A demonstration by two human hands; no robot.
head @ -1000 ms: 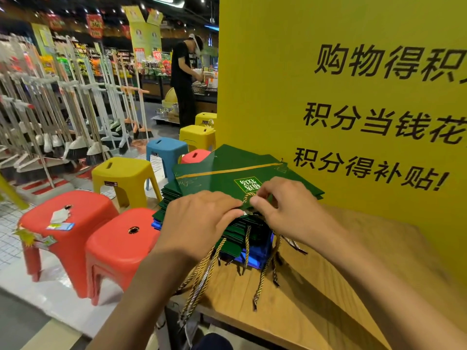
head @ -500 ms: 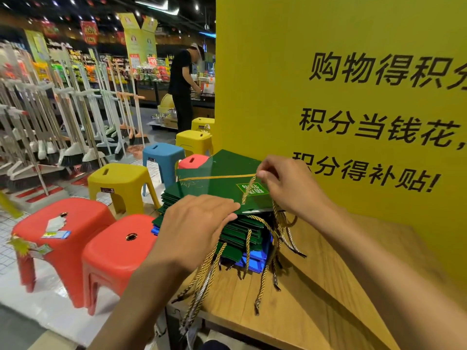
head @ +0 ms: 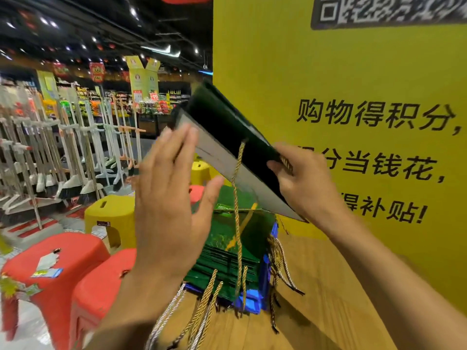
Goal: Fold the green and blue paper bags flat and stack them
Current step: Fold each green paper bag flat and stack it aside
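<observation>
A dark green paper bag (head: 227,127) is lifted in the air, tilted, its grey-white inside face showing and a gold cord handle hanging down. My right hand (head: 303,183) grips its near end at the cord. My left hand (head: 171,198) is raised with fingers straight, fingertips touching the bag's pale face. Below lies the stack of flat green bags (head: 227,248) with blue bags (head: 255,296) under it, gold and silver cords trailing over the wooden table (head: 316,299).
A yellow sign board (head: 353,97) with black characters stands close behind the table. Red stools (head: 55,263) and yellow stools (head: 111,213) crowd the floor at the left. Racks of brooms (head: 50,152) line the aisle beyond.
My right hand has lifted the top green bag off the stack into the air. My left hand has left the stack and risen to the bag. The camera has tilted up.
</observation>
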